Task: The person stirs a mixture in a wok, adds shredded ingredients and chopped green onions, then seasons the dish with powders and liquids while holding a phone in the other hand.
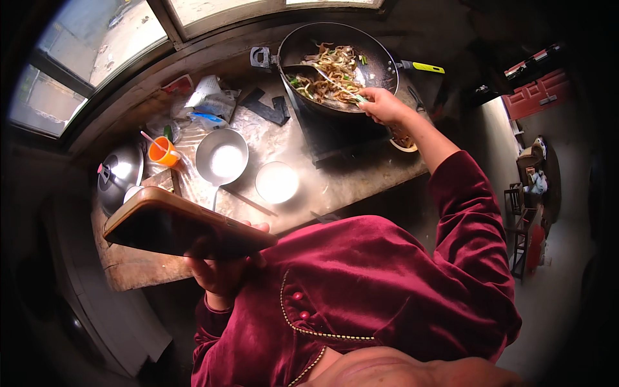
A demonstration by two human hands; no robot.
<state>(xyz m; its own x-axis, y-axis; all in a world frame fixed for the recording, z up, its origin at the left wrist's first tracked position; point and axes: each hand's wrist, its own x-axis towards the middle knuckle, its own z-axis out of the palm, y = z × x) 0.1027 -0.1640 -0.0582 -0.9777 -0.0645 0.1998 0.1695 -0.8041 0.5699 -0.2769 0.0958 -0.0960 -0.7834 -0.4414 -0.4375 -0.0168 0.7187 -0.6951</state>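
Note:
My right hand (382, 106) is closed on the handle of a ladle or turner (338, 84), whose dark head rests at the left inside a black wok (382, 53). Sliced, browned food with green pieces (333, 63) lies in the wok, which stands on a dark cooktop (333, 140). Down at the left, my left hand (217, 271) holds a smartphone in a brown case (193, 222), with fingers showing at its near edge and below it. The phone hides part of the worktop.
On the worktop (319, 193) stand a metal saucepan (205, 150), a glare-lit white bowl (277, 183), an orange cup (163, 152) and a domed lid (118, 176). Plastic bags (213, 99) lie near the window. A bowl of food (404, 141) is below the wok, whose yellow-tipped handle (428, 67) juts right.

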